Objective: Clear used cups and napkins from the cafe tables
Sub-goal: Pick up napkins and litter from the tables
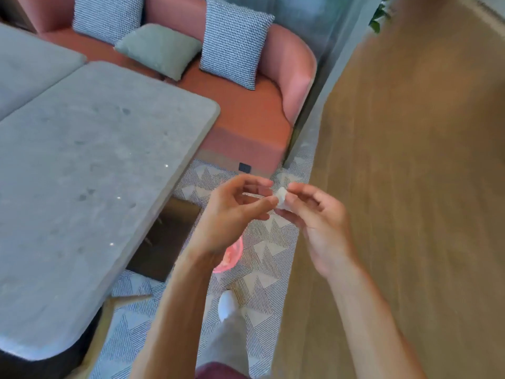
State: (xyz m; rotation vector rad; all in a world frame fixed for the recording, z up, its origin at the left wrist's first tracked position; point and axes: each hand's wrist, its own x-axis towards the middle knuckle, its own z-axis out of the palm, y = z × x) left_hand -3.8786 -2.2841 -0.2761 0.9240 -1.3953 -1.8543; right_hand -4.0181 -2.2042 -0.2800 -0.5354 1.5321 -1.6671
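A small crumpled white napkin (281,198) is held between both hands above the patterned rug. My right hand (317,222) pinches it between thumb and fingers. My left hand (235,212) touches its left side with the fingertips, fingers curled. A pink cup-like thing (232,255) shows on the floor below my left wrist, mostly hidden by the arm. The grey stone table (95,173) lies to the left with nothing on its visible top.
A pink sofa (246,119) with several cushions (235,42) stands behind the table. A second grey table (30,64) adjoins at far left. Wooden floor (410,160) spreads to the right. My white shoe (228,305) is on the patterned rug (267,247).
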